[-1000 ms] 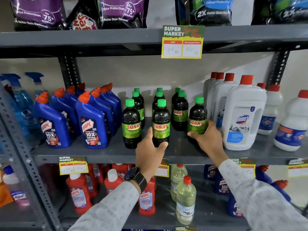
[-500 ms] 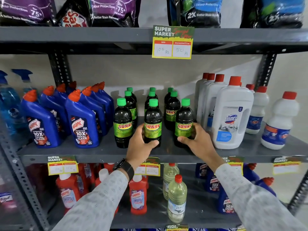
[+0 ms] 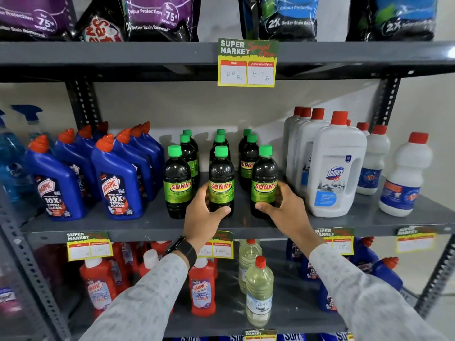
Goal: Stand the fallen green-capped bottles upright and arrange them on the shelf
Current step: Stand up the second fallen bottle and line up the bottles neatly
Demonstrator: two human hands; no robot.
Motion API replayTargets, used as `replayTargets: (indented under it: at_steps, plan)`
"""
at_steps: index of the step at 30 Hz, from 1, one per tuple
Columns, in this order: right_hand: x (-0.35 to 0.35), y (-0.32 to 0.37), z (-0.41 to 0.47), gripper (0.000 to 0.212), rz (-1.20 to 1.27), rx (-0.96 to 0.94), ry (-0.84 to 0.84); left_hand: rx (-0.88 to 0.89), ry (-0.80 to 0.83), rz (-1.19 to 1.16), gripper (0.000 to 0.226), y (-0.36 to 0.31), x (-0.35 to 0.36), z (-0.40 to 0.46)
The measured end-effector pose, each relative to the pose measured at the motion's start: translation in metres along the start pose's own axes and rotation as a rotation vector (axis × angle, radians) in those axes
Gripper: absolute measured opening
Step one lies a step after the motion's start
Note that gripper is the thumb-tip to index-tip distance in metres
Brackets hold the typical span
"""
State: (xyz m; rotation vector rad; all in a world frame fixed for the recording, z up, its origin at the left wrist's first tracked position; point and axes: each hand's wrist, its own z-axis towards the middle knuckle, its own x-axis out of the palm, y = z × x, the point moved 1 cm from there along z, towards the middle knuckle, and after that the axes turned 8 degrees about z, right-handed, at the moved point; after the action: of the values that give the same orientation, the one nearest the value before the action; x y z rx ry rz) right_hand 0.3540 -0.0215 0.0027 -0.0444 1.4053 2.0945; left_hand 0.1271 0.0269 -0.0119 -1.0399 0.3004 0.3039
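On middle shelf (image 3: 147,221) | left hand (image 3: 205,214) clasping centre bottle (image 3: 221,183), right hand (image 3: 285,205) clasping right bottle (image 3: 264,185) | likely full, heavy, smooth, rigid plastic; best gripped low around label.

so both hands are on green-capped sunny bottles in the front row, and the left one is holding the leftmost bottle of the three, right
Not quite. The left hand grips the middle front bottle, not the leftmost bottle, which stands untouched. The right hand is on the rightmost front bottle, as the head view shows.
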Motion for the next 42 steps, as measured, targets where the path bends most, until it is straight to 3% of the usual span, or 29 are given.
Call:
replayTargets:
  at_steps: [19, 24, 26, 28, 30, 31, 33, 36, 39, 42]
  plan:
    - [0.012, 0.013, -0.008, 0.089, -0.039, 0.016, 0.01, 0.012, -0.042, 0.067, 0.082, -0.007, -0.001, -0.004]
    - [0.012, 0.014, -0.014, 0.102, -0.039, 0.036, -0.002, 0.019, -0.004, 0.102, 0.079, -0.006, -0.012, -0.014]
    - [0.012, 0.018, -0.022, 0.087, -0.099, -0.034, -0.167, 0.045, -0.104, 0.106, 0.06, -0.002, -0.028, -0.028]
    - [0.014, 0.028, -0.033, 0.054, -0.106, -0.196, -0.348, 0.119, -0.321, 0.159, 0.029, -0.002, -0.05, -0.039]
    - [0.024, 0.043, -0.041, 0.032, -0.11, -0.279, -0.336, 0.15, -0.494, 0.192, 0.018, 0.001, -0.072, -0.041]
    - [0.033, 0.05, -0.042, 0.03, -0.138, -0.277, -0.273, 0.123, -0.532, 0.201, 0.025, 0.006, -0.08, -0.036]
    - [0.052, 0.059, -0.042, 0.047, -0.21, -0.229, -0.118, -0.002, -0.462, 0.188, 0.055, 0.015, -0.091, -0.024]
    - [0.076, 0.07, -0.041, 0.085, -0.262, -0.146, 0.014, -0.119, -0.175, 0.076, 0.092, 0.022, -0.095, -0.005]
    - [0.089, 0.074, -0.038, 0.101, -0.215, -0.056, 0.022, -0.122, -0.068, 0.1, 0.093, 0.029, -0.096, 0.01]
    - [0.094, 0.07, -0.033, 0.089, -0.151, -0.01, 0.022, -0.103, -0.018, 0.103, 0.083, 0.038, -0.101, 0.016]
